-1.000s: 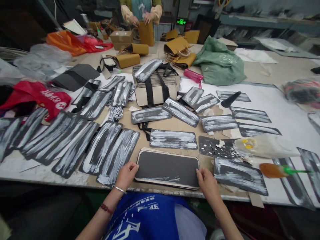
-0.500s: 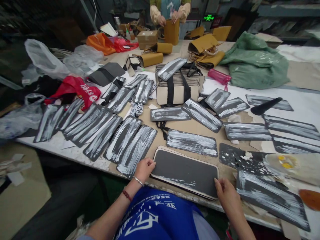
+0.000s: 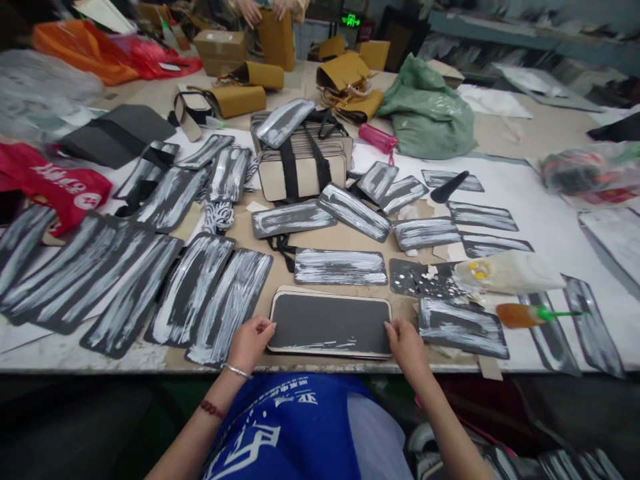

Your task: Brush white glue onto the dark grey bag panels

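Observation:
A dark grey rectangular panel point(image 3: 330, 323) with rounded corners lies on a slightly larger cream-edged board at the table's front edge. White smears of what looks like glue run along its near side. My left hand point(image 3: 251, 341) pinches the left end between thumb and fingers. At the opposite end, my right hand point(image 3: 406, 347) grips the right edge the same way. Just beyond lies a grey strip point(image 3: 341, 267) streaked with white. More streaked panels point(image 3: 233, 303) lie to the left, and another streaked panel point(image 3: 463, 328) is beside my right hand.
A strapped stack of cream boards point(image 3: 303, 173) stands mid-table. To the right are a glue bag point(image 3: 505, 272), an orange bottle with a green nozzle point(image 3: 520, 315) and a black tool point(image 3: 449, 187). Mustard bags point(image 3: 345, 77) and a co-worker's hands point(image 3: 265, 10) are at the back.
My view has swung to the right, showing more of that side of the table. Both hands stay at the ends of the panel, which now sits more level along the table edge.

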The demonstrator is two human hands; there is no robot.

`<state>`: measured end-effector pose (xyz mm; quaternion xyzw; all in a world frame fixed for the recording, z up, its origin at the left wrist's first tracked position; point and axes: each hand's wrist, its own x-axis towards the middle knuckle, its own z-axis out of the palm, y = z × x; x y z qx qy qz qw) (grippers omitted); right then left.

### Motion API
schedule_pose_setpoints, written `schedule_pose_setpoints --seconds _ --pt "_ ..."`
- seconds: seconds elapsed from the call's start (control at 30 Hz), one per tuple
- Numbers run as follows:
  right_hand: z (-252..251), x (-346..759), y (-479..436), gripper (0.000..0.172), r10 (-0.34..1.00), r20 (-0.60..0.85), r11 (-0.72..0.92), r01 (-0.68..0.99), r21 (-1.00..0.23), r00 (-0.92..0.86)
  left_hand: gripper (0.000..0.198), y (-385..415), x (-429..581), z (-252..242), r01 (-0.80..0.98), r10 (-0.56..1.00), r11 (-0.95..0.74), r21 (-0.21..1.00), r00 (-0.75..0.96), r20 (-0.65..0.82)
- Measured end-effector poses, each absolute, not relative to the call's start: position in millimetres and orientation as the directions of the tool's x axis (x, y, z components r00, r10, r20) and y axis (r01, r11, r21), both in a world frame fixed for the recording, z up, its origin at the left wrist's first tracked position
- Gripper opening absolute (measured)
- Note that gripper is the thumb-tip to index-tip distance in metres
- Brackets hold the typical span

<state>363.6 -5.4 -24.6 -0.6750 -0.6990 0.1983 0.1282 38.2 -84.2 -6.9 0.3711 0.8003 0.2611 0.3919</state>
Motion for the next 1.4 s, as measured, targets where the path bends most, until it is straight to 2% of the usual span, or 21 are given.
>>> schedule_pose_setpoints --seconds 0.37,0.93,1.4 --pt "-31.1 363.3 -7.9 0.022 0.997 -0.070 0.007 0.911 -0.412 -0.039 0.029 -83.7 38.6 -8.1 0.433 0.788 0.606 0.667 -0.438 -0.432" --pt "-31.0 366.0 -2.2 0.023 0.983 -0.159 0.032 0.944 -0.330 -0.089 0.013 -81.6 44.1 -7.3 0.383 0.760 0.616 0.688 -0.519 -0.392" --pt "-25.3 361.0 0.3 0.023 0.975 -0.217 -0.016 0.967 -0.254 -0.041 0.013 -86.7 42.8 -12.3 0.359 0.779 0.584 0.728 -0.498 -0.380"
